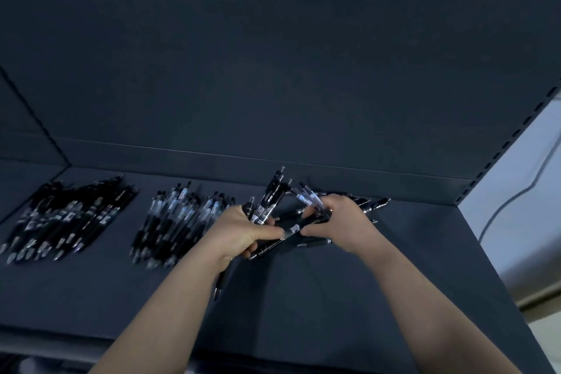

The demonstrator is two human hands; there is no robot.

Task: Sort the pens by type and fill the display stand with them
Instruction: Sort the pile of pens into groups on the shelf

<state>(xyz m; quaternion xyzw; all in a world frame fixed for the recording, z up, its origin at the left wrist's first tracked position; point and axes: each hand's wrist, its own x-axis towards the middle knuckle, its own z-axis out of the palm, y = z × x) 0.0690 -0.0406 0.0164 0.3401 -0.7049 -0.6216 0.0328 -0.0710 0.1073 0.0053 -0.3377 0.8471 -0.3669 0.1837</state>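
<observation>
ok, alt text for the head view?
Two hands hold black pens above a dark shelf: left hand grips a bunch, right hand pinches a few pens. Two pen piles lie to their left, loose pens behind the right hand.

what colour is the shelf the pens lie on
Dark grey-blue shelf, plain and unpatterned; head view.

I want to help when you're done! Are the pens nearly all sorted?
Mostly. Sorted on the dark grey shelf: a heap of black pens at the left, a heap of clear-barrelled pens in the middle. In hand: the left hand grips a fanned bunch of pens, the right hand pinches some clear pens. Still to sort: loose black pens behind it.
</observation>
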